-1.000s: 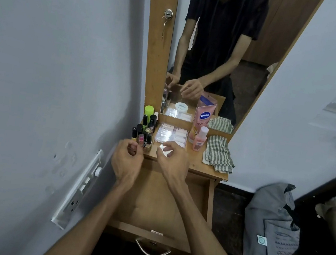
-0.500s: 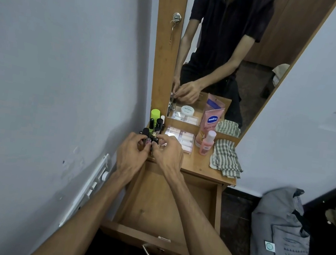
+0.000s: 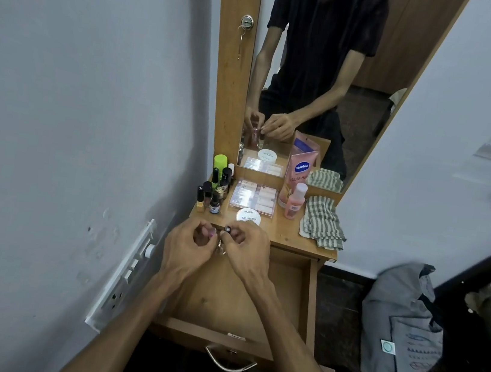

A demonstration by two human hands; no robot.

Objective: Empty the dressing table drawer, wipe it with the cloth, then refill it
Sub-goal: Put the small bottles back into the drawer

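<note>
Both hands hold small bottles above the open drawer.

The left hand curls round a small pink-tipped bottle; the right hand pinches a black-capped bottle. The drawer stands pulled out and bare beneath them. On the table sit nail polish bottles, a white tub and the folded striped cloth, near the right edge.

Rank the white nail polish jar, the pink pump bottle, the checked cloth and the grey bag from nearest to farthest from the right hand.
From the right hand:
1. White nail polish jar, just beyond the fingers on the table top.
2. Pink pump bottle, farther back, to the right.
3. Checked cloth, at the table's right edge.
4. Grey bag, on the floor, far right.
</note>
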